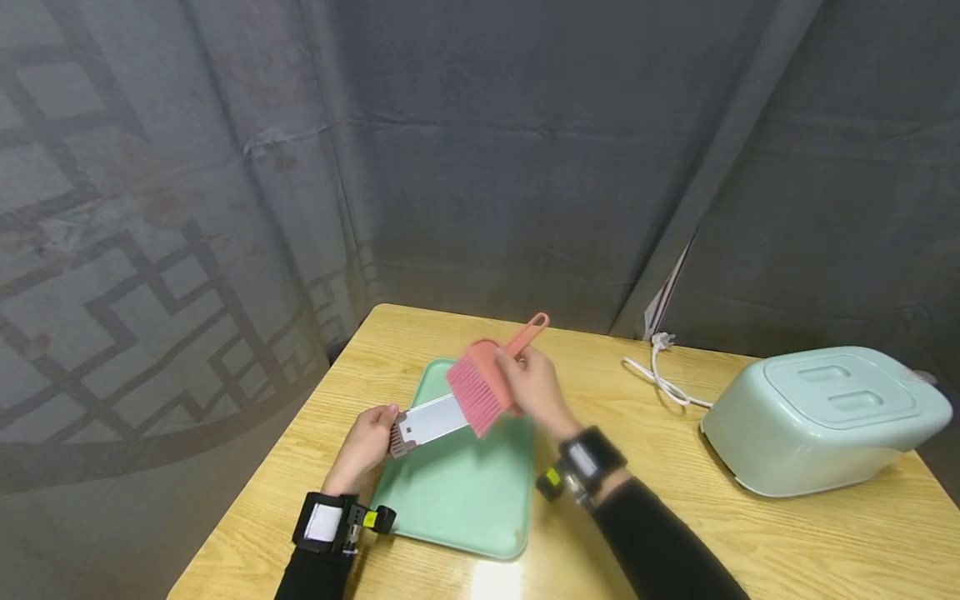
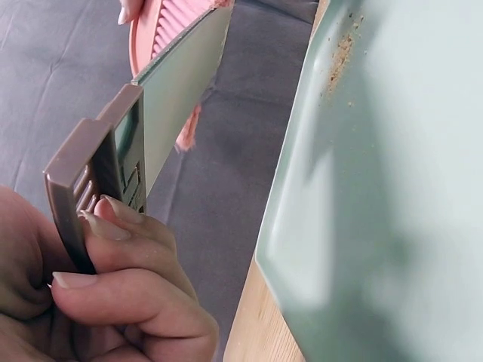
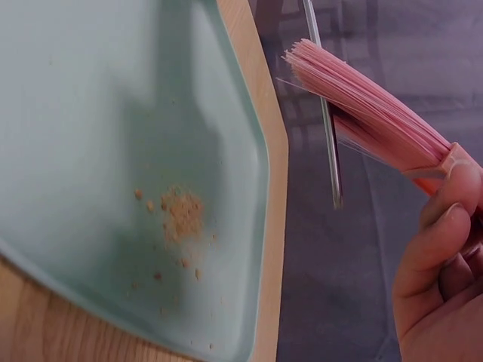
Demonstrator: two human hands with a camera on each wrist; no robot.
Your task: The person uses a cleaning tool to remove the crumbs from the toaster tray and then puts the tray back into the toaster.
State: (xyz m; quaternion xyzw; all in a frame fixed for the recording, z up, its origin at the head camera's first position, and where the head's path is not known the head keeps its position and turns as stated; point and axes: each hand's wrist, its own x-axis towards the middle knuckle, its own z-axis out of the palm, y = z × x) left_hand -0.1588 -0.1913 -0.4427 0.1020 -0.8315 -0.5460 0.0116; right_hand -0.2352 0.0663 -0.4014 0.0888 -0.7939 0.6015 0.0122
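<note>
My left hand (image 1: 367, 446) grips the brown slotted end of a flat metal crumb tray (image 1: 431, 422), which is held tilted above a mint green serving tray (image 1: 468, 508). My right hand (image 1: 536, 387) holds a pink brush (image 1: 487, 379) near the base of its handle, the looped end pointing up and away. Its bristles (image 3: 362, 102) lie across the far end of the crumb tray, as the right wrist view shows. Beneath, a small heap of brown crumbs (image 3: 183, 215) lies on the serving tray with loose bits scattered around it.
A mint green toaster (image 1: 810, 425) with a lid on top stands at the right of the wooden table (image 1: 615, 517). Its white cord and plug (image 1: 663, 375) lie behind it toward the back edge. Grey curtains (image 1: 525, 167) hang behind the table.
</note>
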